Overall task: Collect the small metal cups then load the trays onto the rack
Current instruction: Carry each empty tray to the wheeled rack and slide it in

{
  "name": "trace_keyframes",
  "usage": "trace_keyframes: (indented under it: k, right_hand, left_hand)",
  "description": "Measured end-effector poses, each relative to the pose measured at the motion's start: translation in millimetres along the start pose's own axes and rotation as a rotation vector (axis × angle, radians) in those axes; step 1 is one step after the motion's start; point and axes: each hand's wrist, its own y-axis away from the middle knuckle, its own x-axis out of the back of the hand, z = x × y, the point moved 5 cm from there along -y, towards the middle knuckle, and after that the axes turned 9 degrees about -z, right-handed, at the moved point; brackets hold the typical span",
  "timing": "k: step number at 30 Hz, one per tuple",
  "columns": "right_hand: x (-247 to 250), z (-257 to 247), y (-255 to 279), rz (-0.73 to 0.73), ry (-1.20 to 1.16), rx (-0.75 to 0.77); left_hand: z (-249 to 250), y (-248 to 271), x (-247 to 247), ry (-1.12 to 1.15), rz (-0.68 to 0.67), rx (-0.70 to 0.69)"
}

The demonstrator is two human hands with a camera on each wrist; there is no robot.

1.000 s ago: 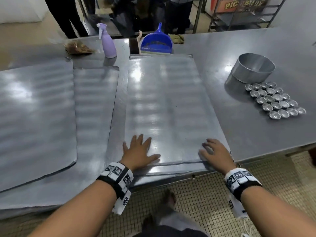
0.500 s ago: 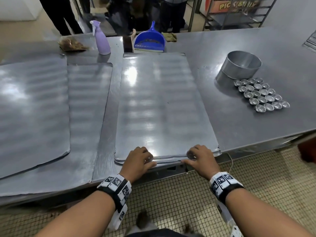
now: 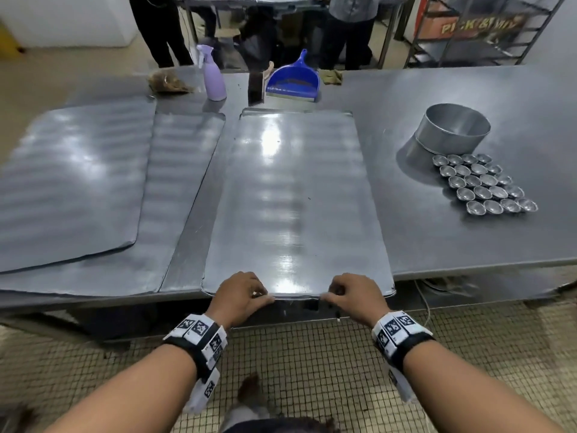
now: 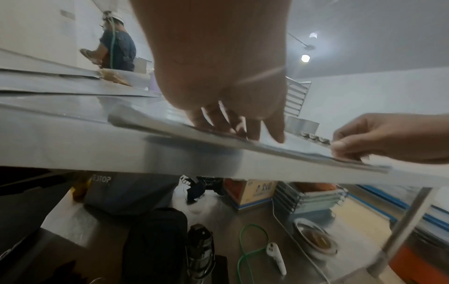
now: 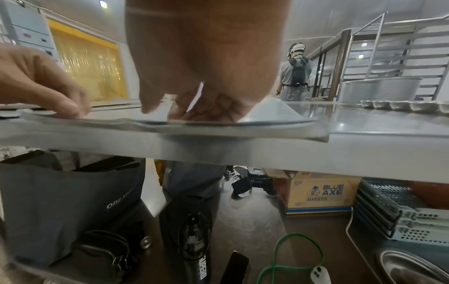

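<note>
A large flat metal tray (image 3: 296, 189) lies lengthwise in the middle of the steel table, its near rim at the table's front edge. My left hand (image 3: 242, 295) and right hand (image 3: 352, 293) both grip that near rim with curled fingers, a hand's width apart. The left wrist view shows my left hand (image 4: 243, 132) with fingertips on the tray top (image 4: 150, 123). In the right wrist view my right hand (image 5: 184, 113) curls over the rim. Several small metal cups (image 3: 485, 185) sit in rows at the right, beside a round metal tin (image 3: 452, 129).
Two more trays (image 3: 68, 182) overlap on the table's left side. A purple spray bottle (image 3: 214, 73) and a blue dustpan (image 3: 293, 79) stand at the far edge. A metal rack (image 3: 474, 29) stands behind the table, and people stand beyond it. Bags and boxes sit underneath.
Both hands slid back from lying flat on the tray to its near rim, came closer together, and their fingers curled onto the edge.
</note>
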Motion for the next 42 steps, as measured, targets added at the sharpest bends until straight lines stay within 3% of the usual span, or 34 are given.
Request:
trace_keyframes:
  k: [2, 5, 7, 9, 14, 17, 23, 27, 31, 37, 42]
  right_hand:
    - [6.7, 12.9, 4.8, -0.022, -0.075, 0.005]
    - [26.4, 46.9, 11.0, 0.151, -0.083, -0.115]
    - [34.9, 74.2, 18.9, 0.26, -0.073, -0.29]
    - [31.7, 97.7, 28.4, 0.27, -0.157, -0.434]
    - [23.8, 107.8, 39.5, 0.175, -0.418, -0.429]
    - [24.1, 111.6, 36.0, 0.172, -0.467, -0.406]
    - [21.7, 128.6, 33.6, 0.077, -0.514, -0.368]
    - [17.1, 150.2, 35.3, -0.072, -0.543, -0.295]
    - [20.4, 153.6, 50.9, -0.166, -0.546, -0.23]
    - [16.9, 168.8, 51.2, -0.246, -0.544, -0.188]
    - [11.6, 174.6, 49.0, -0.186, -0.614, -0.225]
  left_hand:
    - [-0.6, 7.3, 1.5, 0.168, -0.031, 0.08]
    - [-12.4, 20.3, 9.7, 0.401, 0.157, 0.226]
    - [-32.1, 27.5, 9.1, 0.333, 0.288, 0.345]
    - [-49.7, 35.1, 2.2, 0.267, 0.33, 0.452]
    - [-69.1, 43.2, -13.8, 0.356, 0.315, 0.625]
    - [-67.3, 46.3, -16.2, 0.515, 0.377, 0.562]
    - [-90.1, 51.9, -27.0, 0.762, 0.35, 0.504]
    - [-98.2, 57.5, -33.9, 0.814, 0.117, 0.493]
    - [-88.3, 65.8, -36.9, 0.691, -0.083, 0.449]
    - [-73.6, 76.1, -35.7, 0.615, -0.218, 0.388]
    - [-79.1, 76.7, -38.6, 0.687, -0.173, 0.382]
